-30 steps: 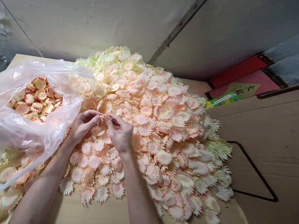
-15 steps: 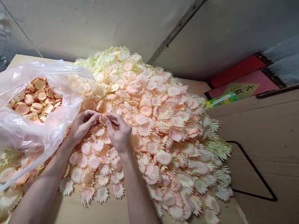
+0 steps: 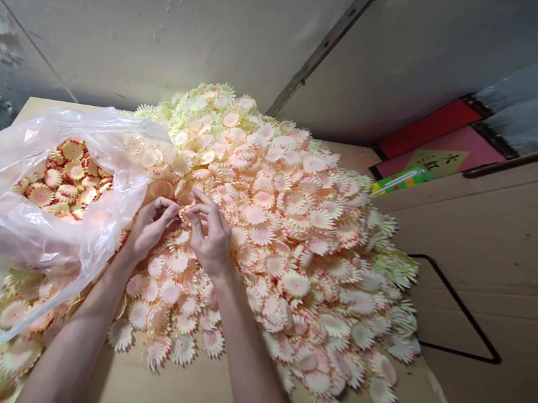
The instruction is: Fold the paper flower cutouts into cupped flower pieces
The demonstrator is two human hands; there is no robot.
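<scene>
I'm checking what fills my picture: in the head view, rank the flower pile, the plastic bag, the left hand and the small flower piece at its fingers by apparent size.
Largest to smallest, as they look here:
1. flower pile
2. plastic bag
3. left hand
4. small flower piece, partly hidden
</scene>
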